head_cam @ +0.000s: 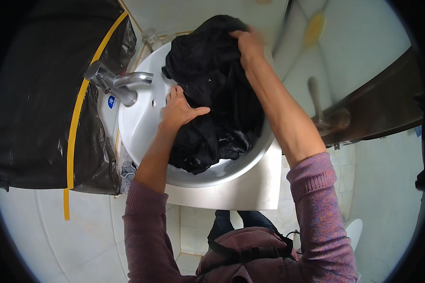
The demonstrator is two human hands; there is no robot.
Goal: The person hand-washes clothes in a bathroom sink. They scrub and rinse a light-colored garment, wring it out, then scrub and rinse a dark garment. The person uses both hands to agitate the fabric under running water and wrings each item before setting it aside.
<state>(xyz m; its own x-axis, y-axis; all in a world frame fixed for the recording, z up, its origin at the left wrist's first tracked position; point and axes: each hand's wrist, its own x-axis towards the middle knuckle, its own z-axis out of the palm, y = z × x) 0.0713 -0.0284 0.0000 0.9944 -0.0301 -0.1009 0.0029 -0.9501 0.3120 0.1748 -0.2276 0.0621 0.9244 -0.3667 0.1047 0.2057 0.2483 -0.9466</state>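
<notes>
A bunched black cloth (219, 95), dark and partly shiny as if wet, fills much of the round white washbasin (141, 138). Its upper part spreads over the basin's far rim. My left hand (180, 108) lies against the cloth's left side, thumb stretched across it and fingers apart. At the upper right, my right hand (249, 44) grips the cloth's edge; its fingers are blurred and partly hidden. The cloth covers most of the basin's bottom.
Left of my left hand stands a chrome faucet (118, 83) with its spout over the basin. Black plastic sheeting with a yellow strip (76, 102) hangs at the left. A brown door (375, 99) with a metal handle (315, 99) is at the right. Grey cloth (128, 175) lies beside the basin.
</notes>
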